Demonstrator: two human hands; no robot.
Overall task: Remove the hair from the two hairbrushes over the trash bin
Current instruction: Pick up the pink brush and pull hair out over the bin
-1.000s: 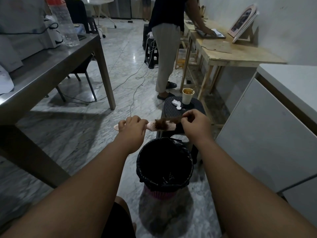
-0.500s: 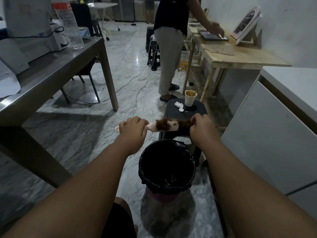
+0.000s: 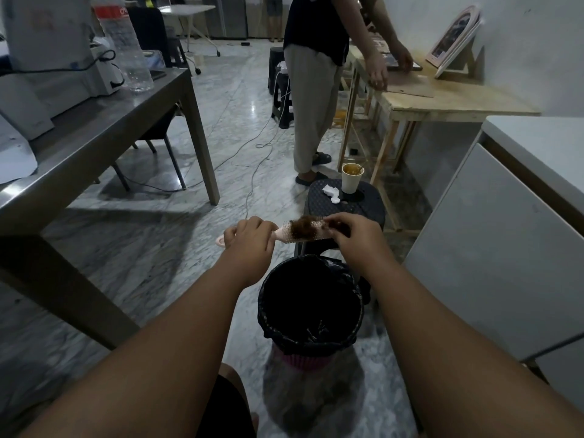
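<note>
A pink hairbrush (image 3: 313, 237) lies level in the air, just beyond the far rim of the trash bin (image 3: 278, 333), a pink bin lined with a black bag. My left hand (image 3: 249, 241) grips the brush by its handle. A clump of brown hair (image 3: 301, 226) sits tangled in the bristles. My right hand (image 3: 354, 237) pinches the right end of that clump with its fingertips. Only one hairbrush is in view.
A dark stool (image 3: 319, 205) behind the bin carries a paper cup (image 3: 351, 178) and a crumpled tissue (image 3: 331, 192). A metal table (image 3: 94, 134) stands at the left, a white cabinet (image 3: 493, 257) at the right. A person (image 3: 311, 90) stands at a wooden table (image 3: 442, 99). Cables trail across the floor.
My right hand has slid left along the brush, back onto the hair clump. The left hand and brush stay in place. The person behind has shifted their hands on the wooden table.
</note>
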